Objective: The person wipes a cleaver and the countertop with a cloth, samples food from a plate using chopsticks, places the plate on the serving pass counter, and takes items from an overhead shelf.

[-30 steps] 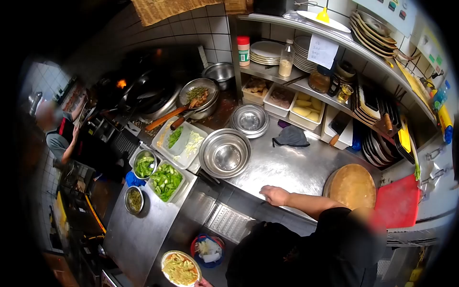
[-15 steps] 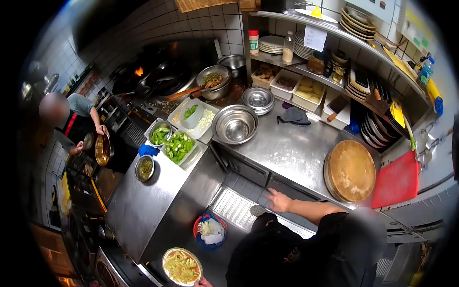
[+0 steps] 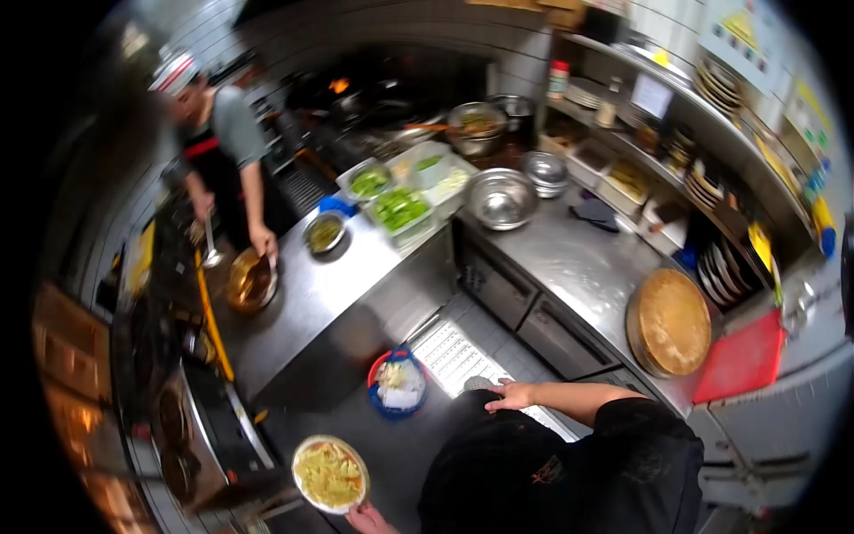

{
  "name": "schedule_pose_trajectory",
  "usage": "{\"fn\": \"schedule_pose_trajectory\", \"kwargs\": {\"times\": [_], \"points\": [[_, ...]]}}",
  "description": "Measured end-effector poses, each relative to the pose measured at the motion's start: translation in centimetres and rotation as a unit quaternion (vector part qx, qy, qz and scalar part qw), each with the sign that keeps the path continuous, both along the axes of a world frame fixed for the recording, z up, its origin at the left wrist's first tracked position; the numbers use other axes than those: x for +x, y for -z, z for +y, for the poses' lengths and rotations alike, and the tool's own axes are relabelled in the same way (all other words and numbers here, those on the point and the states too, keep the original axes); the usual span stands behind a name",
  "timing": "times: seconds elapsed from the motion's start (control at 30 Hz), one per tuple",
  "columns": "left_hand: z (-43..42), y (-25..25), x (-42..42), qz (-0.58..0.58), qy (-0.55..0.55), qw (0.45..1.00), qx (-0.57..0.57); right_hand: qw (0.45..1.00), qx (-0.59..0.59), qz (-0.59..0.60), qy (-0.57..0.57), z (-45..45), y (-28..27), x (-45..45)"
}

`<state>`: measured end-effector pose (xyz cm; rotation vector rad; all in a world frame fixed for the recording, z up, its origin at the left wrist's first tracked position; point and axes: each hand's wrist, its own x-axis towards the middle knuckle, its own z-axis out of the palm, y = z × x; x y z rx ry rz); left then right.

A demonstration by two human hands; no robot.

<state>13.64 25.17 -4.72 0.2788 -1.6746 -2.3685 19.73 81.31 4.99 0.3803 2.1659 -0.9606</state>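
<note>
My left hand (image 3: 370, 519) grips the edge of a round white plate (image 3: 334, 509) at the bottom of the view. Pale yellow-green pieces of food (image 3: 329, 472), which look like cabbage, lie on it in some sauce. The thumb shows near the rim; the fingers beneath are hidden. My right hand (image 3: 510, 395) holds nothing and hangs in front of my black shirt (image 3: 534, 472), fingers stretched out. A blue and red basket (image 3: 397, 413) with pale scraps stands on the floor between the plate and the right hand.
Left, a co-worker (image 3: 229, 133) holds a ladle (image 3: 211, 249) and a pan (image 3: 242, 283) by the steel counter (image 3: 320, 294). Green vegetables fill tubs (image 3: 411, 236). Steel bowls (image 3: 502, 198) and a round chopping block (image 3: 672, 322) sit on the other counter. A metal floor grate (image 3: 463, 356) lies between.
The view has swung, so the counters appear further right. My right hand has drawn nearer my body. The plate stays in my left hand. The co-worker has come to the counter with the pan.
</note>
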Motion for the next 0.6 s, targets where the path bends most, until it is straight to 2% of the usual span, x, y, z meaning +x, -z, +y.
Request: {"fn": "schedule_pose_trajectory", "kwargs": {"times": [0.03,0.07,0.1,0.13,0.17,0.2,0.23,0.27,0.3,0.33,0.37,0.43,0.47,0.5,0.53,0.57,0.6], "points": [[-1.6,0.7,1.3,-0.008,-0.019,0.997,0.07,1.0,-0.013,-0.012,-0.01,-0.8,-1.2,-0.5],[-0.1,-4.3,1.8,-0.092,-0.069,0.97,0.214,0.999,-0.025,-0.023,-0.037,-1.6,-2.4,-1.7],[0.8,-6.5,2.7,-0.106,-0.097,0.97,0.198,0.997,-0.038,-0.036,-0.055,-2.2,-1.8,-2.6],[-0.9,-4.3,3.8,-0.103,-0.111,0.966,0.208,0.996,-0.042,-0.031,-0.078,-2.6,0.9,-3.5],[1.4,-9.1,3.9,-0.104,-0.165,0.954,0.229,0.993,-0.057,-0.042,-0.094,-3.6,-0.1,-4.5],[0.2,-8.5,4.3,-0.104,-0.178,0.94,0.273,0.994,-0.045,-0.06,-0.084,-5.0,0.3,-5.2],[-0.4,-7.7,5.2,-0.094,-0.216,0.934,0.269,0.99,-0.107,-0.079,-0.032,-5.8,0.4,-5.8],[-1.2,-6.3,5.7,-0.097,-0.244,0.927,0.268,0.97,-0.203,-0.117,0.069,-6.4,3.9,-6.1],[-1.9,-6.4,6.1,-0.094,-0.274,0.918,0.271,0.966,-0.237,-0.102,-0.018,-5.1,11.2,-7.3],[-2.7,-6.8,6.6,-0.095,-0.291,0.915,0.263,0.967,-0.215,-0.133,-0.036,-8.5,5.9,-8.9],[-3.9,-7.0,6.5,-0.102,-0.298,0.914,0.257,0.966,-0.193,-0.164,-0.056,-13.2,-1.9,-10.9],[-6.0,-8.3,7.0,-0.124,-0.332,0.896,0.267,0.962,-0.17,-0.195,-0.082,-17.2,-1.4,-13.4],[-7.2,-8.6,7.1,-0.118,-0.352,0.886,0.278,0.962,-0.153,-0.175,-0.144,-18.6,1.1,-15.0],[-4.7,-10.3,6.7,-0.104,-0.378,0.878,0.275,0.947,-0.135,-0.138,-0.256,-15.5,6.1,-18.3],[-5.2,-11.0,6.6,-0.093,-0.391,0.871,0.282,0.912,-0.155,-0.088,-0.369,-14.7,11.2,-21.1],[-6.0,-11.8,6.6,-0.086,-0.4,0.866,0.287,0.863,-0.175,-0.039,-0.472,-15.0,13.9,-23.5],[-6.0,-12.3,6.4,-0.077,-0.411,0.862,0.286,0.894,-0.187,-0.111,-0.392,-17.5,10.3,-24.7]]}}
